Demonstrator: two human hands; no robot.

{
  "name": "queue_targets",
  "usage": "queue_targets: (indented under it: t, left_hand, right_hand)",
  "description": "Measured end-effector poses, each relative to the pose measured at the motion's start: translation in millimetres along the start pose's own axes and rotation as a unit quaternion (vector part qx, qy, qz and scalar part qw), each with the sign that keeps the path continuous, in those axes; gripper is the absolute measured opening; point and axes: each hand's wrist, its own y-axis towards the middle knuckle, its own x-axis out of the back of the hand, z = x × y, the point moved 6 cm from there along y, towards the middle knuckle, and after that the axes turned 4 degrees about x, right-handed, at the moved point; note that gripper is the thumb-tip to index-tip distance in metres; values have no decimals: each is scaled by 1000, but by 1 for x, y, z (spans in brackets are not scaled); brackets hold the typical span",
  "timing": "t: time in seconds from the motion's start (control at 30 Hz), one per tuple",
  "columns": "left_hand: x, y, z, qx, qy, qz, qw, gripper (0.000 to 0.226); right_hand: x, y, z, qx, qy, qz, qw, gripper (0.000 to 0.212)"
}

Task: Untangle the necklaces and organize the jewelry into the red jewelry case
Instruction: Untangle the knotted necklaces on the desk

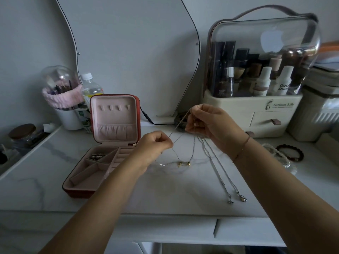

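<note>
The red jewelry case lies open on the white marble table, its pink lid upright; one back compartment holds small metal pieces. Right of the case my left hand pinches a thin silver chain. My right hand, higher and further back, grips the upper ends of several chains. A fine necklace with small gold pendants hangs in a loop between both hands, its lowest part touching the table. Two longer silver chains trail from my right hand toward the front edge, ending in clasps.
A clear-lidded cosmetics organizer stands at the back right. Beaded bracelets lie to the right of my right wrist. A brush cup, a bottle and a black cable sit behind the case. A mirror leans on the wall.
</note>
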Motion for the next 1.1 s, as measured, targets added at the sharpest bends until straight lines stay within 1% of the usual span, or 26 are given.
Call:
queue_targets:
  t: [0.17, 0.27, 0.37, 0.47, 0.6, 0.67, 0.73, 0.83, 0.9, 0.97, 1.0, 1.1]
  left_hand:
    - [3, 1, 9, 23, -6, 9, 1000, 13]
    - [4, 1, 13, 35, -12, 12, 999, 18]
    - [5, 0, 16, 45, -18, 12, 999, 19]
    - [4, 2, 23, 66, -49, 7, 997, 20]
    - [3, 4, 36, 96, -46, -13, 994, 17]
    - [4, 6, 41, 106, -71, -27, 992, 15]
    - [6, 7, 46, 119, -120, -50, 984, 15]
    - [6, 8, 51, 133, -256, -90, 953, 16]
    - [1, 8, 48, 137, -372, -84, 914, 15]
    - [-5, 7, 44, 143, -467, -63, 870, 15]
    - [-7, 5, 41, 142, -491, -55, 858, 16]
    - [-9, 3, 32, 122, -525, -36, 842, 18]
  right_hand:
    - [1, 11, 19, 22, -48, -5, 999, 17]
    - [-1, 12, 29, 36, -54, -2, 998, 19]
    - [3, 15, 39, 49, -52, -11, 997, 19]
    - [4, 17, 48, 54, -60, -8, 997, 20]
    - [2, 18, 61, 69, -47, -1, 997, 23]
    - [3, 18, 66, 78, -45, -5, 996, 24]
    - [4, 18, 67, 80, -45, -9, 996, 24]
    - [4, 17, 65, 73, -25, 3, 997, 23]
    - [4, 15, 62, 61, -20, 11, 998, 22]
    - [5, 13, 59, 59, -54, 14, 997, 19]
    - [6, 13, 57, 59, -77, 13, 995, 17]
    - [10, 12, 53, 48, -110, 10, 993, 12]
